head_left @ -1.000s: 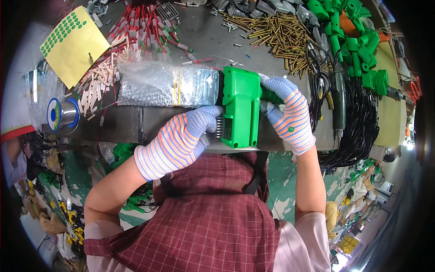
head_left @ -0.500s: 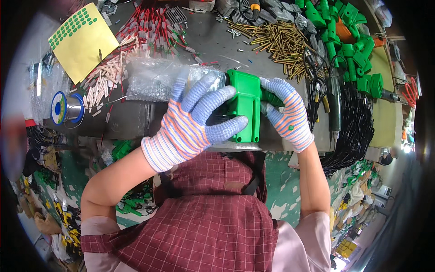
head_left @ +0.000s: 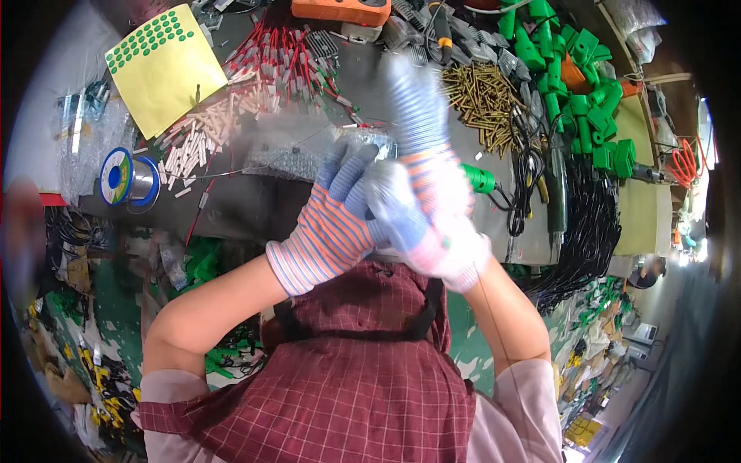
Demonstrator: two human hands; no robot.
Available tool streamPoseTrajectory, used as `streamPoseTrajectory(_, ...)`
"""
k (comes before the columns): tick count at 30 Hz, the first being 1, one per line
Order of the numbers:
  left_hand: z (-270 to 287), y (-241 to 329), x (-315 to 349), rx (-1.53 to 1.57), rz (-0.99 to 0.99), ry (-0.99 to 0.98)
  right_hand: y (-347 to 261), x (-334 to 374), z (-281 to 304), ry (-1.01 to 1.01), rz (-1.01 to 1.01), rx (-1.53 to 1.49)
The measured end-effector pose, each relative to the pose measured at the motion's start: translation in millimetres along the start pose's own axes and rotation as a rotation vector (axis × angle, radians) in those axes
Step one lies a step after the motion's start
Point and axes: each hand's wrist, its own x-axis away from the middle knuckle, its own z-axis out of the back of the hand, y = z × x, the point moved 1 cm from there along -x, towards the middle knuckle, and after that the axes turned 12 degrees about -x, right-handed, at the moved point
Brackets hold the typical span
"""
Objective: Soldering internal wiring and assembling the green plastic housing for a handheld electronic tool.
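My left hand (head_left: 328,220), in a striped knit glove, is bent round the left side of a green plastic housing. My right hand (head_left: 432,193), in a matching glove, is smeared by motion and passes in front of the housing. Its fingers stretch away from me, with the thumb apart. Most of the housing is hidden behind this hand. A ribbed green end piece (head_left: 478,178) shows to the right of it, with a black cable running off it. Behind my left fingers lies a clear bubble-wrap bag (head_left: 285,147).
A solder wire spool (head_left: 127,177) stands left, near a yellow sheet with green stickers (head_left: 174,85). Red-wired parts (head_left: 274,65), white sleeves (head_left: 193,147) and brass pins (head_left: 486,96) lie beyond. Green housings (head_left: 594,108) and black cables (head_left: 587,224) are piled right. An orange case (head_left: 340,9) sits at the back.
My right hand has left the housing's right side and moved left across its front, fingers now stretched out. The housing is now mostly covered. The view has shifted slightly.
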Motion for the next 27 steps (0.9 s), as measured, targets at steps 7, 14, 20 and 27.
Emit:
streamPoseTrajectory(7, 4, 1, 8, -0.103, 0.008, -0.035, 24, 15, -9, 0.056, 0.146, 0.018)
streamPoseTrajectory(14, 12, -2, 8, -0.165, -0.131, 0.090, 48, 51, -1, 0.332, -0.591, -1.091)
streamPoseTrajectory(20, 18, 15, 4, -0.096, 0.019, -0.070, 34, 9, 5, -0.065, 0.117, -0.129)
streamPoseTrajectory(27, 9, 18, -7, -0.177, -0.380, 0.138, 83, -12, 12, 0.058, 0.017, 0.575)
